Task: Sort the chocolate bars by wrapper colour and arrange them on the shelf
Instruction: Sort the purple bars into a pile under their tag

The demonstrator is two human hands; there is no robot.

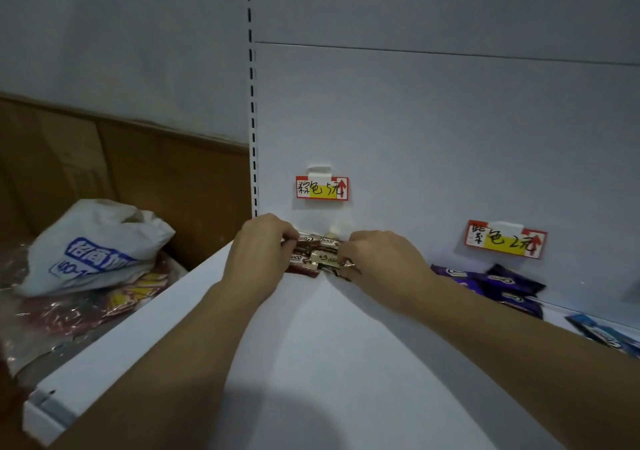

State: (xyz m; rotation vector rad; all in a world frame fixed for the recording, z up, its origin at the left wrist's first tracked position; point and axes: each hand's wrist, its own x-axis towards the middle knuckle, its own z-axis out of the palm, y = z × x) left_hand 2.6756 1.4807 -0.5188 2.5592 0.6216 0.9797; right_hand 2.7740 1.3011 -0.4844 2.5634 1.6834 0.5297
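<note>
A white plastic bag (100, 242) with blue print lies on shiny red wrappers (69, 311) left of the white shelf (311, 363). At the shelf's back left corner, the left hand (258, 254) curls its fingers round one end of a small cluster of brown chocolate bars (317, 257), just beneath a handwritten price tag (322, 187). The right hand (384, 259) pinches the opposite end with bent fingers. Further right, under a second tag (505, 240), purple bars (498, 285) lie heaped against the back panel, with a blue bar (602, 335) near the frame's edge.
</note>
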